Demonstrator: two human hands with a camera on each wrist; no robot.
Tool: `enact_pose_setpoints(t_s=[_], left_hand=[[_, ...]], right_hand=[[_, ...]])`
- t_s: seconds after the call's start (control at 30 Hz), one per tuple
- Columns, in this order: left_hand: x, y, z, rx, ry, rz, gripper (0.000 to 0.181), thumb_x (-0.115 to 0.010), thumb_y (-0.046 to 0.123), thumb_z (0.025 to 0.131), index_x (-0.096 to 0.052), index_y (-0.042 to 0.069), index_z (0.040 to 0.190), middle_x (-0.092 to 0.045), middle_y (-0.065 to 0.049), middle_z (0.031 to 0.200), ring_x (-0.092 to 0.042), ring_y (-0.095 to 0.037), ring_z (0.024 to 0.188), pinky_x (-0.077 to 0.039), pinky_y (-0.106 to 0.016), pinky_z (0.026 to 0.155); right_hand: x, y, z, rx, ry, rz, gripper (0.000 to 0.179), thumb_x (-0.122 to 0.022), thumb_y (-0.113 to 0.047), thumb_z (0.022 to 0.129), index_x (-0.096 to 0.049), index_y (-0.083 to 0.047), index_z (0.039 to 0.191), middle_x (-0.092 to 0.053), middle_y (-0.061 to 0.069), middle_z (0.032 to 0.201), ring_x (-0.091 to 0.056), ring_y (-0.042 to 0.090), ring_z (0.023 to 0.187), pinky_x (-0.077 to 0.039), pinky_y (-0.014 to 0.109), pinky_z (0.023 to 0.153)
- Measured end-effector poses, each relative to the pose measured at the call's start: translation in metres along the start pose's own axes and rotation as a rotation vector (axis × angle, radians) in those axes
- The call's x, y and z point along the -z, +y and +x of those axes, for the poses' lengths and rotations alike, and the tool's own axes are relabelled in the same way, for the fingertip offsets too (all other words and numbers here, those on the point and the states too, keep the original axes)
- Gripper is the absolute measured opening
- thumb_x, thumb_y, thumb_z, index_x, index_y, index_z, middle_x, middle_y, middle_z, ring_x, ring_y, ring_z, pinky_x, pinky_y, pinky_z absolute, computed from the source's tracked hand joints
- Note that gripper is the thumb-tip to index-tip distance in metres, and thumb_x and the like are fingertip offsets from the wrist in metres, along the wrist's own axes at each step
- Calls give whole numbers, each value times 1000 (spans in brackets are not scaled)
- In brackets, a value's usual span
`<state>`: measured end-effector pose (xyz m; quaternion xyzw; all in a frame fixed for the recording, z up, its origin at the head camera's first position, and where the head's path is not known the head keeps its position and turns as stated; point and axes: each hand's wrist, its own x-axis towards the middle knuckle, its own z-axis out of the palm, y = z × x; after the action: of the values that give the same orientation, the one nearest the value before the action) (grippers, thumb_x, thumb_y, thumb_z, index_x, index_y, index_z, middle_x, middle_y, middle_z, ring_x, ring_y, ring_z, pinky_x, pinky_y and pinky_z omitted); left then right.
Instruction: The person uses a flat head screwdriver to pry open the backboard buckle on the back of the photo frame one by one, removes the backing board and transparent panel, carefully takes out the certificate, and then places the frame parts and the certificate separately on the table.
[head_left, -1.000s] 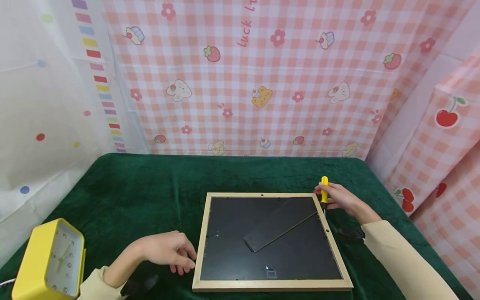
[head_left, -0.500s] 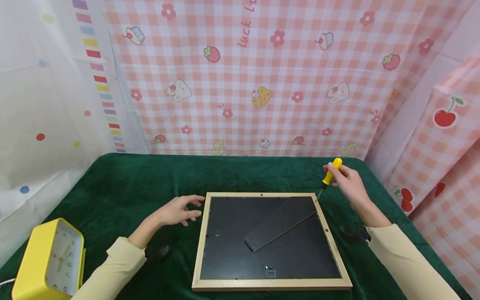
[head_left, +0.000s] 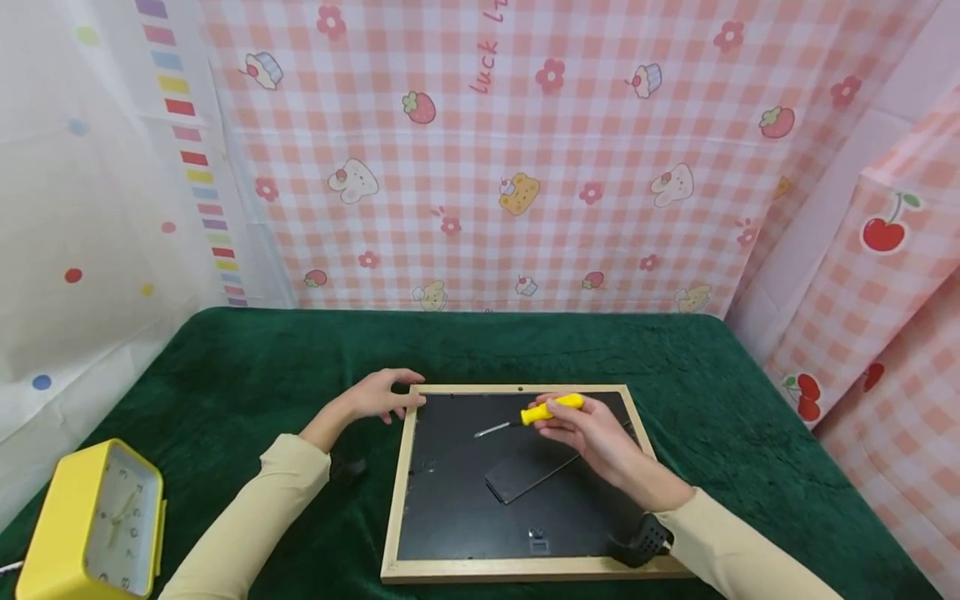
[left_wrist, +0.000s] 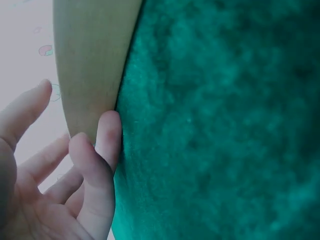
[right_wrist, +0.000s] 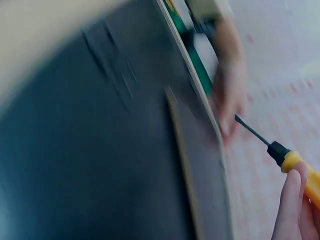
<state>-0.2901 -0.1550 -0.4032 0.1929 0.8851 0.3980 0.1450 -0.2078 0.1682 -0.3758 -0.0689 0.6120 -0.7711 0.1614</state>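
In the head view a picture frame [head_left: 450,571] with a pale wooden border lies on the green cloth, its black backing [head_left: 465,517] facing up. A folded stand leg [head_left: 517,475] crosses that backing. My left hand [head_left: 381,397] is at the far left corner, thumb over the border; the left wrist view puts fingertips [left_wrist: 108,131] against the border's outer side. My right hand [head_left: 588,429] holds a yellow-handled screwdriver [head_left: 551,408] between thumb and fingers, above the backing. Its metal tip points left, with a flat blade visible in the right wrist view.
A yellow clock [head_left: 90,521] stands at the near left of the green cloth [head_left: 255,375]. Pink checked fabric [head_left: 465,167] hangs behind the table, and a white spotted sheet [head_left: 90,208] hangs at the left. A metal hanger [head_left: 539,542] sits near the frame's front border.
My right hand has carried the screwdriver from the frame's far right corner leftward over the backing. The left hand has moved up along the left border to the far left corner.
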Motion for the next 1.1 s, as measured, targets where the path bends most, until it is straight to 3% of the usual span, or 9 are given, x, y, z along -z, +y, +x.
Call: enact_pose_setpoints(t_s=[0.13,0.3,0.43,0.8,1.1], left_hand=[[0,1,2,-7,-14,18,37,-61,20,84,-53,0,114,-57,-11,89,-57,-16,63,-48,-30,51],[1,2,1,2,-23,-17,35,-62,17,84,-54,0,113,-52,-12,96,-57,-18,66,-50,-31,56],[0,3,2,17,-29,-36,34,-62,16,84,-54,0,113,-49,-12,101,-58,-18,67,-50,-31,58],[-1,2,2,54,-32,-56,36,-61,18,84,-53,0,114,-51,-13,101,-59,-18,63,-50,-31,57],[1,1,1,36,-46,-56,39,-62,18,83,-51,-1,116,-53,-12,98,-59,-18,64,-50,-31,58]], right_hand=[[-25,19,-2,-62,-69,64,47,-62,-11,83,-44,14,119,-56,17,107,-60,22,88,-43,34,81],[-46,35,-3,-120,-118,63,43,-61,-7,83,-45,13,118,-55,19,109,-59,24,91,-43,34,81],[-56,44,-2,-126,-84,51,43,-61,-8,83,-47,13,117,-55,18,108,-60,24,90,-44,34,80],[-62,51,-5,-109,5,38,45,-63,-11,81,-48,12,116,-56,18,107,-60,24,89,-45,33,79],[-62,53,-5,-72,-30,14,45,-63,-13,82,-48,12,117,-55,18,108,-60,25,90,-45,33,79]])
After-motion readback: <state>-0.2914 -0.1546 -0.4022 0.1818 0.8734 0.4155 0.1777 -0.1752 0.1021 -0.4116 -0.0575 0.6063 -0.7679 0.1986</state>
